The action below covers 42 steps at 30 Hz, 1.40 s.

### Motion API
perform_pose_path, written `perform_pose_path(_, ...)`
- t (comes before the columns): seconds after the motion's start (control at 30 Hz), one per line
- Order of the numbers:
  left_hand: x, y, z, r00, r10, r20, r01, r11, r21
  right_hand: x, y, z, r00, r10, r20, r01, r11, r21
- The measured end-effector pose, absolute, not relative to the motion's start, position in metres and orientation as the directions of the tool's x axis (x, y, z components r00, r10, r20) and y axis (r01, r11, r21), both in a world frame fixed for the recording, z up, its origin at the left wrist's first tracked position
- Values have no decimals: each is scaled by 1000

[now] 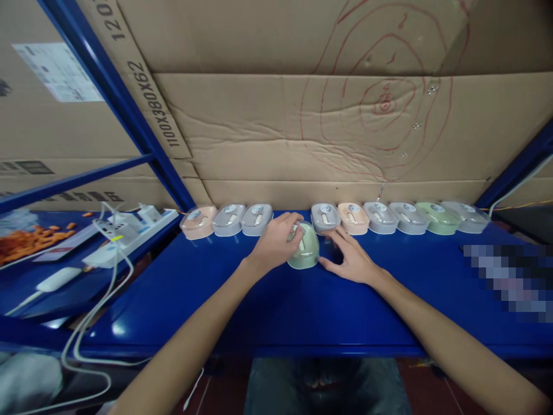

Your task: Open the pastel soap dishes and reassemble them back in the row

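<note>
A pale green box with a clear domed lid (306,249) stands on the blue shelf, a little in front of a row of similar boxes. My left hand (279,239) is closed around its left side and covers part of its lid. On the other side, my right hand (351,253) has its fingers apart, with the thumb tip close by the green box's right edge. Its fingertips reach toward a grey box (326,217) in the row; whether they touch it I cannot tell. A peach box (353,218) sits just right of that one.
Several more lidded boxes line the back, including a grey one (256,219) left of my hands and a green one (437,218) to the right. Cardboard (259,109) stands behind. A power strip (129,239) with white cables lies left, beside a blue post (168,178).
</note>
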<state>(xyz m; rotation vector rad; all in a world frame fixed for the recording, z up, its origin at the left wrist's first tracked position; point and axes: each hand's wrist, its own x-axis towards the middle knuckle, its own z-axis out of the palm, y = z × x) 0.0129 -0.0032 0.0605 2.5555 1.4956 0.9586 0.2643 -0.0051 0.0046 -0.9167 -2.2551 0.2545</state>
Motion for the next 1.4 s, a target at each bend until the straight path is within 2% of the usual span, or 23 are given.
perform_pose_path(0.2,5,-5,51,318,841,439,837,-466,288,261,-8,3,-576,692,435,540,722,-433)
perform_pose_path(0.5,0,4,32,300,855,423,746,-486,455,261,-7,-2,-589,695,412,523,717,-461)
perform_pose_path(0.97,4,-4,27,341,860,379,688,-503,523,262,-7,0,-565,686,458,416,717,-559)
perform_pose_path(1.1,3,-1,24,343,852,395,677,-516,525,263,-6,-1,-575,680,456,426,724,-542)
perform_pose_path(1.23,1,2,22,368,823,433,634,-563,530,264,-5,-1,-563,646,516,409,760,-505)
perform_pose_path(1.4,2,-1,28,394,841,371,626,-541,562,264,-5,1,-559,606,566,355,792,-497)
